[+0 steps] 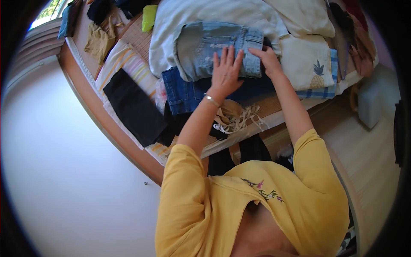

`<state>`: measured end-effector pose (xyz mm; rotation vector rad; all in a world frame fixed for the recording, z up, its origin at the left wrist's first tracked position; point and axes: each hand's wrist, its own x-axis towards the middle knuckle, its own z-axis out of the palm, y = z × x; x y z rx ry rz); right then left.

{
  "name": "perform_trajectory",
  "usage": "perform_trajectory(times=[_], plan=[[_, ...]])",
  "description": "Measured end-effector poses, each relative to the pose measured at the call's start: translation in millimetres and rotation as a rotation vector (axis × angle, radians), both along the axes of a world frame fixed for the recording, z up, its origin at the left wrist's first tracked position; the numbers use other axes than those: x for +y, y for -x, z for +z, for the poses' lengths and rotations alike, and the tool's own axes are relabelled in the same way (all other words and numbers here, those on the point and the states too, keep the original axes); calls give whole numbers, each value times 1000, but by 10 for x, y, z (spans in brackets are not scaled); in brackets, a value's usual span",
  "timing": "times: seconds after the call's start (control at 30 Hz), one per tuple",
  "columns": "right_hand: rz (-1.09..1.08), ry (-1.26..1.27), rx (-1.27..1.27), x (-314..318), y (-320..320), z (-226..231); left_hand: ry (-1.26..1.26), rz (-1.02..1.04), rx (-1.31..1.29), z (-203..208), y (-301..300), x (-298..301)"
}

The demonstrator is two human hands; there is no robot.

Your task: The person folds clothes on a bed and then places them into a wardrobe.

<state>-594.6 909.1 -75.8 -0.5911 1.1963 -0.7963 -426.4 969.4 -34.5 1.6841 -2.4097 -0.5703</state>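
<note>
Folded light-blue jeans (190,47) with an embroidered pocket lie in front of me, partly on top of folded dark-blue jeans (184,92). My left hand (224,76) rests flat on the light-blue jeans, its fingers spread over the pocket area. At their right end, my right hand (269,63) grips the waistband, the thumb on top and the other fingers partly hidden at the edge. Just below the dark jeans lies a tan item with pale fringe (237,118).
White bedding (165,28) lies behind the jeans. Folded black cloth (135,107) is on the left, near a tan garment (100,40) and a lime-green item (149,18). White cloth with a pineapple print (299,64) lies on the right. The bed edge (274,124) runs in front of me.
</note>
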Motion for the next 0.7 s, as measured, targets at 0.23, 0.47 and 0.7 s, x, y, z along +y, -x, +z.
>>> perform_trajectory(times=[0.23, 0.47, 0.7], plan=[[96, -23, -546, -147, -155, 836, 403, 300, 403, 428, -338, -96], [201, 492, 755, 346, 640, 528, 692, 237, 6, 1116, -1837, -785], [413, 708, 1032, 960, 408, 395, -256, 515, 2081, 678, -2205, -1281]])
